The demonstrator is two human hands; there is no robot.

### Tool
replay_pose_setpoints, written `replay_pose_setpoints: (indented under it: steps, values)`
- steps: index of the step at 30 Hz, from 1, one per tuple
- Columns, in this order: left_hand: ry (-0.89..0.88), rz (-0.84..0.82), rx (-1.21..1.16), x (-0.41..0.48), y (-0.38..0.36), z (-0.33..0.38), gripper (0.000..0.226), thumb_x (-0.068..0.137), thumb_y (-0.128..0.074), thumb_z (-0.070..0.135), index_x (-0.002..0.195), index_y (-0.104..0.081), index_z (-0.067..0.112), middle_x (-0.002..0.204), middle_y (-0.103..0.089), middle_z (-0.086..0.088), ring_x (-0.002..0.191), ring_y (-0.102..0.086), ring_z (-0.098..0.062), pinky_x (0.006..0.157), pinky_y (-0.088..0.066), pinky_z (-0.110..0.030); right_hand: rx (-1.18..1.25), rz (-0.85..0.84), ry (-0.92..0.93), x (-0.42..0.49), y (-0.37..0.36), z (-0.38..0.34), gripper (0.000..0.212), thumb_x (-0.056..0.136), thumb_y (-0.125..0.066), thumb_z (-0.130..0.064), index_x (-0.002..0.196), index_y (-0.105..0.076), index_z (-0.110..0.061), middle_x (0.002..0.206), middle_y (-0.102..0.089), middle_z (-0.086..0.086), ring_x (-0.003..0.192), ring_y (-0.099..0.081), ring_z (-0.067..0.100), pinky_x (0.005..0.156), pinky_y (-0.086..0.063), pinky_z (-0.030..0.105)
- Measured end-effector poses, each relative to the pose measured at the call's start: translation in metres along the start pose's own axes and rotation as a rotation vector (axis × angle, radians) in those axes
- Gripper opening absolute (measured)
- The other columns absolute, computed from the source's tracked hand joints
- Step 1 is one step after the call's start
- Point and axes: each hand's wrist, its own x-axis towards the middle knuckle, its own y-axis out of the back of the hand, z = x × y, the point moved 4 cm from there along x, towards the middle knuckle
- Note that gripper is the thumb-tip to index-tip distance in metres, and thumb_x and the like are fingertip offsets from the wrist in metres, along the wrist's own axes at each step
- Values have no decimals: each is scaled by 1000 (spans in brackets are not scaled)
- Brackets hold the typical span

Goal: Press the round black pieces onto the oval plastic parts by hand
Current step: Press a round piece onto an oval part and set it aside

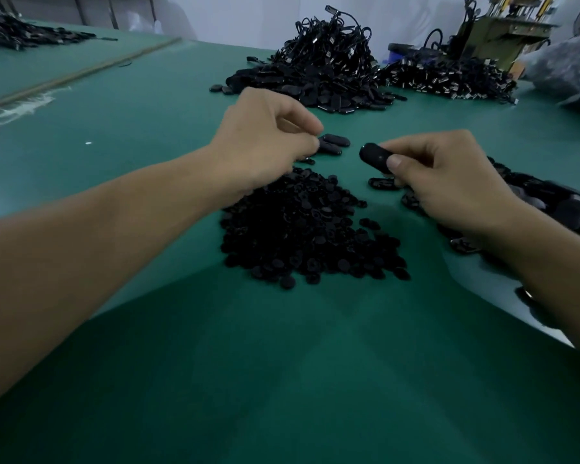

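Step in hand, as judged: fetching a round piece for the oval part already held; pressing has not yet begun. The next move calls for bringing the two hands together, seating one round piece squarely on the held part, and pushing it home with a thumb while the other hand braces.

Far left, at the back of the green table (114, 169), a low heap of black parts (24, 33) lies well apart from the work; the left forearm crosses the frame toward the centre.

The left hand (265, 139) hangs over the far edge of the heap of round black pieces (305, 229); its fingers are curled and the thumb and forefinger tips are drawn together. The tips lie just beside, perhaps touching, two loose oval parts (332, 144) that rest on the table beyond the heap; whether a round piece is pinched between the tips cannot be told.

Centre, at the back, stands a tall pile of cabled parts (322, 72); to its right lies a second, lower pile (449, 75).

The right hand (449, 182) is clamped on one oval part (374, 159), thumb on top and fingers curled beneath. The part is held clear of the table, its free end pointing toward the left hand, near it but apart. A stock of oval parts (533, 202) lies under and to the right of this hand.
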Motion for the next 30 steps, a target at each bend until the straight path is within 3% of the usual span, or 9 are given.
replay_pose_setpoints:
  steps: [3,6,11,15,19,21,24,27,30]
  values:
    - [-18,-31,-17,-13,-5,1,12,87,-76,17,93,-75,27,85,-75,7,78,-72,-9,77,-61,-29,140,-68,26,-4,-5,-8,28,103,-54,-13,112,-70,-33,77,-66,-9,56,-53,-11,55,-39,3]
    - [-55,-45,-11,-23,-6,4,13,88,-76,20,101,-76,24,87,-76,10,80,-70,2,82,-57,-25,175,-134,55,-6,-10,-14,25,102,-56,-12,113,-72,-27,77,-67,-8,59,-53,-9,57,-41,7]
    - [-155,-18,26,-30,-1,19,15,86,-79,22,100,-76,22,82,-75,12,76,-70,5,77,-52,-15,297,-116,127,-13,-12,-28,22,95,-66,-10,107,-70,-27,80,-75,1,65,-61,3,59,-46,15]
    - [-172,3,14,-26,5,24,11,85,-80,20,94,-76,23,79,-74,10,72,-69,2,71,-51,-14,308,-17,177,-11,-6,-31,21,96,-65,-10,105,-66,-29,84,-76,-6,75,-70,4,67,-54,16]
    - [-93,138,-38,-10,15,10,12,87,-77,14,87,-70,24,73,-71,6,64,-67,-2,64,-52,-16,21,124,113,-5,5,-13,23,98,-62,-14,118,-68,-24,101,-73,-9,89,-67,1,82,-51,13]
    - [6,241,-100,0,24,-6,15,89,-74,8,84,-67,20,70,-70,2,65,-69,-9,66,-58,-23,-195,81,66,-3,7,-2,26,99,-60,-15,123,-68,-17,112,-71,-2,93,-63,5,84,-44,11]
    - [160,313,-112,13,33,-34,19,88,-72,1,83,-66,18,77,-71,-5,76,-73,-21,81,-62,-35,-392,-66,45,0,2,5,31,99,-61,-24,128,-67,-14,125,-68,5,112,-62,20,96,-41,24]
    - [232,242,-66,20,34,-49,23,86,-71,2,104,-70,16,94,-73,-8,92,-73,-25,94,-58,-38,-481,-152,57,2,-5,2,27,100,-59,-28,120,-71,-16,120,-71,2,108,-63,20,94,-43,29]
    - [174,215,7,18,34,-45,35,88,-70,2,119,-69,19,110,-70,-3,103,-70,-13,101,-53,-34,-501,-117,50,3,-5,3,21,100,-58,-23,114,-74,-19,113,-73,2,103,-64,20,95,-50,34]
